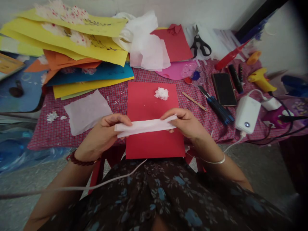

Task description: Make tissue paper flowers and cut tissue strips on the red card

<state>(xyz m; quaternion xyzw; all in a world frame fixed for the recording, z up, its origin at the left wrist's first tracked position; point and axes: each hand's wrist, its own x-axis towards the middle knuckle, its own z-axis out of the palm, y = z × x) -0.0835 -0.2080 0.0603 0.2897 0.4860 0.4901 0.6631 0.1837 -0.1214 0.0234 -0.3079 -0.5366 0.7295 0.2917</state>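
Both of my hands hold a folded strip of white tissue paper [145,126] stretched between them, just above a red card sheet [154,142] that lies on the checked tablecloth. My left hand [103,134] pinches the strip's left end with thumb and fingers closed. My right hand [186,123] grips the right end the same way. A small white tissue flower [161,93] rests on the upper part of the red sheet. A loose white tissue square [86,112] lies to the left of the red sheet.
A stack of yellow, orange and blue card [72,48] fills the back left. Scissors [199,45], a dark phone [224,89], pens [218,107], a white power bank [247,115] with cable and a yellow glue gun [261,79] lie to the right.
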